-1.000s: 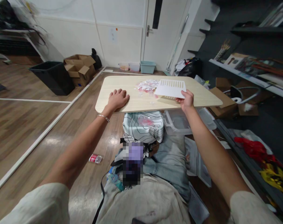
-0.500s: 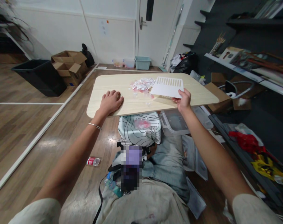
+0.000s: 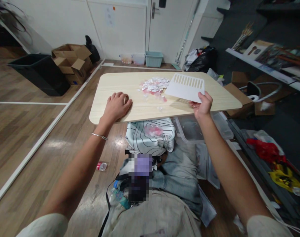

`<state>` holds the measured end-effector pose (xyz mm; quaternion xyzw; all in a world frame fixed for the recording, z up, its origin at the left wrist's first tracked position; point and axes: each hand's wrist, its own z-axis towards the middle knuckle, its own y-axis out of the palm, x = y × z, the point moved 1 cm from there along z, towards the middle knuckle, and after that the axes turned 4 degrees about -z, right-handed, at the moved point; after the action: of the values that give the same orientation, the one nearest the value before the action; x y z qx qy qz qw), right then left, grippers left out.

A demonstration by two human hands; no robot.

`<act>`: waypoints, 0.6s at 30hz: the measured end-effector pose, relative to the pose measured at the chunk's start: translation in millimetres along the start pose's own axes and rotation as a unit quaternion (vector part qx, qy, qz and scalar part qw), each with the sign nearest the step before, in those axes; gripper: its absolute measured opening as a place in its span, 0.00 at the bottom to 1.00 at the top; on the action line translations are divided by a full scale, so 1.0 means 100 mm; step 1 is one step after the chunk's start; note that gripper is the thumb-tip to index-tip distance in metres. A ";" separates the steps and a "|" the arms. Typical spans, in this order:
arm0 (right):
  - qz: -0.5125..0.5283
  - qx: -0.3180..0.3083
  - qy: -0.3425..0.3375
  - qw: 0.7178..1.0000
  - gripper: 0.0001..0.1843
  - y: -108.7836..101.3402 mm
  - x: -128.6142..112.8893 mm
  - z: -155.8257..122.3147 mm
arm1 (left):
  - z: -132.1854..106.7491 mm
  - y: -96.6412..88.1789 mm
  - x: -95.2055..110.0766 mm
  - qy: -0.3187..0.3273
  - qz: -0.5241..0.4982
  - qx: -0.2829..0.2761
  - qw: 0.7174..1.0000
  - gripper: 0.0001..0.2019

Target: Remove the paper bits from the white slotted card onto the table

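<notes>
On the pale wooden tabletop (image 3: 110, 85), my left hand (image 3: 117, 106) rests palm down near the front left edge, fingers loosely bent, thumb apart, nothing in it. My right hand (image 3: 203, 104) grips the near right corner of a thin white sheet with a row of slots (image 3: 184, 90), thumb on top and fingers underneath. The sheet is tilted above the table, its left side by a heap of small white paper-like pieces (image 3: 156, 85). Reddish bits show among and below the heap. A few loose scraps lie in front of it.
Below the table's front edge is a white cloth-covered block with black lines (image 3: 150, 136), carrying pink-and-white bits. Clear plastic bins (image 3: 189, 130) stand to its right. A black bin (image 3: 40, 74) and cardboard boxes (image 3: 72, 62) are at left, dark shelving (image 3: 285, 131) at right.
The view has tipped slightly downward. My right hand and the slotted sheet sit a little farther right in the picture. My left hand's fingers are more arched.
</notes>
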<state>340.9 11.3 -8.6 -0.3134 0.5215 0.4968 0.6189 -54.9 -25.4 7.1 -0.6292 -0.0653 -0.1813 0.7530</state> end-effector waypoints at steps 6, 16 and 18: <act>-0.004 -0.003 -0.007 1.000 0.16 0.01 -0.01 0.00 | -0.03 0.01 0.01 0.003 -0.009 0.007 1.000 0.22; -0.012 -0.019 -0.007 1.000 0.16 0.06 0.00 0.09 | -0.02 0.04 -0.05 -0.003 -0.012 0.004 1.000 0.24; -0.015 -0.025 -0.005 1.000 0.18 0.08 -0.01 0.10 | -0.03 0.04 -0.05 -0.007 -0.014 0.008 1.000 0.25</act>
<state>336.5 22.3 -4.4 -0.3337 0.5011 0.5017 0.6212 -58.9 -26.8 1.0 -0.6236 -0.0804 -0.1868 0.7548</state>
